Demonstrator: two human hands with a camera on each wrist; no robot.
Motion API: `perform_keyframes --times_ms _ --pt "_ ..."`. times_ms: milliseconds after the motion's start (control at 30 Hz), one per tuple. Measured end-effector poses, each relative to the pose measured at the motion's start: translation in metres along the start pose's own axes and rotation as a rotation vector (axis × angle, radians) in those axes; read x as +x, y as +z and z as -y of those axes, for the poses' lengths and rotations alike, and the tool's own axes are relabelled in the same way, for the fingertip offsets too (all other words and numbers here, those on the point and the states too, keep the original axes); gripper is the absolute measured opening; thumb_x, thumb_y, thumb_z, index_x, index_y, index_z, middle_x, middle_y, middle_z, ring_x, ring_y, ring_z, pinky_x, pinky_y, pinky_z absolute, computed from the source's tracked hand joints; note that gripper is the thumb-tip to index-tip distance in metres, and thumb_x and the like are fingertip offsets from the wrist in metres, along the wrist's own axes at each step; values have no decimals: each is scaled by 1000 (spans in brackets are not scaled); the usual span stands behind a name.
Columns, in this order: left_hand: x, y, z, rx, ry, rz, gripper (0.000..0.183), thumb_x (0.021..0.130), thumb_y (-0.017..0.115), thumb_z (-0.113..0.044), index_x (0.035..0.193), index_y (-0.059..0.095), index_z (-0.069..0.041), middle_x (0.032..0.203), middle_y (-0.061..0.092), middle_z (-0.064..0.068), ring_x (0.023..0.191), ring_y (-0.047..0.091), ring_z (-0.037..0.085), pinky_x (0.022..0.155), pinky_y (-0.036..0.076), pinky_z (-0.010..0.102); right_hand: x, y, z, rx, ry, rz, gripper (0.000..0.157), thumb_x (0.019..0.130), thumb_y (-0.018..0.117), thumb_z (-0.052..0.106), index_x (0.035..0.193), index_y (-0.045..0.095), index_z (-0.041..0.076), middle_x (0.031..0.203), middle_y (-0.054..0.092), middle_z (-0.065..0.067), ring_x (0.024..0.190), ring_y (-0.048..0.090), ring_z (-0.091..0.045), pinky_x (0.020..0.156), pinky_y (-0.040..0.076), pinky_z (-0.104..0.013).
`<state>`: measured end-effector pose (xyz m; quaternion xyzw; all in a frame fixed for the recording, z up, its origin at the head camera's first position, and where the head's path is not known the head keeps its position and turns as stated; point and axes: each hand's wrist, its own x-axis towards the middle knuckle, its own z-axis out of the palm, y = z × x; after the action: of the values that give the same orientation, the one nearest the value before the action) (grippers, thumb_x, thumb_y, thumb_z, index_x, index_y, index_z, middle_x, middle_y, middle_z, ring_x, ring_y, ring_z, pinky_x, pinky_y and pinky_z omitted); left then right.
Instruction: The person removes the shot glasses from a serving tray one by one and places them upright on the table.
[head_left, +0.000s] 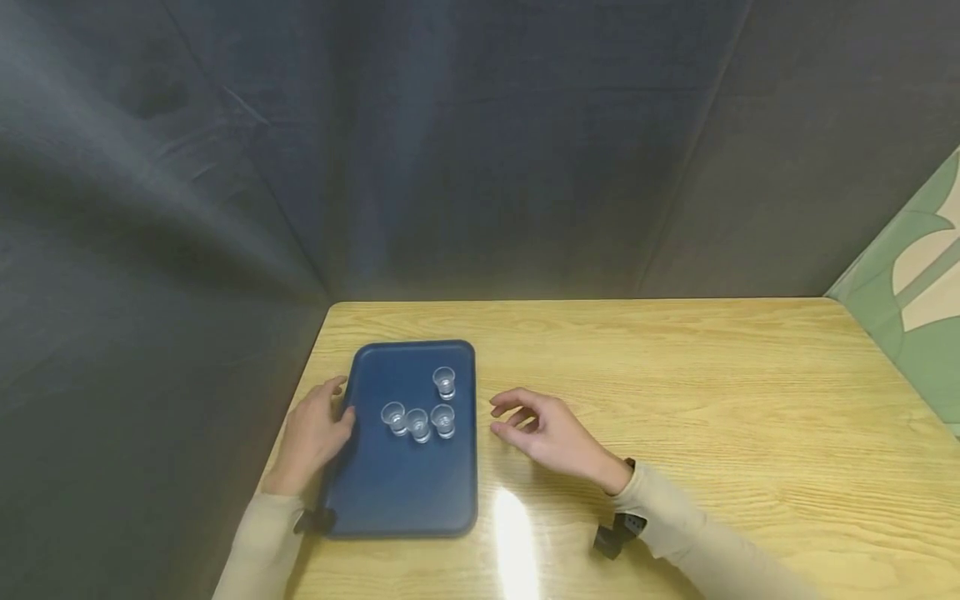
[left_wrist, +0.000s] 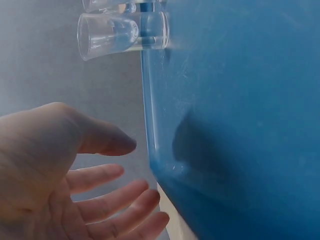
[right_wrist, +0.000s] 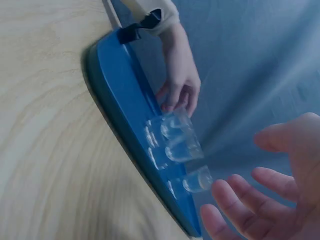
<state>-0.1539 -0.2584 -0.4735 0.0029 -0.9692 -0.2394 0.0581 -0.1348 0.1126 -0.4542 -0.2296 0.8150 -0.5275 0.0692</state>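
Observation:
A blue tray (head_left: pixel 401 500) lies on the table with several small clear shot glasses standing upright on it. Three of them form a row near its middle, among them a left glass (head_left: pixel 394 418) and a right glass (head_left: pixel 443 422). Farther back stands a single glass (head_left: pixel 445 382). My left hand (head_left: pixel 309 437) is at the tray's left edge, thumb by the rim and fingers loosely spread, holding nothing; whether it touches the rim I cannot tell. To the right of the tray hovers my right hand (head_left: pixel 551 433), fingers slightly bent and apart, with nothing in it.
A wooden table (head_left: pixel 675 375) extends to the right of the tray. Dark cloth (head_left: pixel 525 167) hangs behind and along the left side. At the far right is a green and cream patterned fabric (head_left: pixel 922 292). Each wrist wears a black camera mount (head_left: pixel 618 533).

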Motion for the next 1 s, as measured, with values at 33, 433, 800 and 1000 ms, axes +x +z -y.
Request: perform_keyframes --times_ms 33,433,800,1000 --pt "1 1 0 4 -1 10 54 96 66 -12 146 57 5 132 68 31 121 66 51 103 49 67 3 4 0 6 5 3 38 98 75 19 130 69 -1 124 75 -19 96 75 -20 82 64 -31" --pt "10 -4 -1 37 -58 96 49 94 63 -3 141 59 10 117 73 29 108 70 48 94 54 65 30 38 -9 -59 -43 -10 39 94 81 17 127 71 -1 117 77 -17 86 74 -13 72 60 -23" --pt "14 1 6 26 -70 129 50 94 60 0 143 58 9 118 75 28 105 74 46 88 60 60 42 55 -12 -63 -33 14 40 90 86 18 126 72 6 116 77 -9 81 73 -12 64 59 -22" --pt "14 1 2 27 -75 133 49 97 59 -1 144 56 9 125 72 31 114 70 51 92 58 63 46 60 -18 -96 -35 18 41 89 87 23 124 74 7 114 79 -6 80 71 -8 66 57 -21"
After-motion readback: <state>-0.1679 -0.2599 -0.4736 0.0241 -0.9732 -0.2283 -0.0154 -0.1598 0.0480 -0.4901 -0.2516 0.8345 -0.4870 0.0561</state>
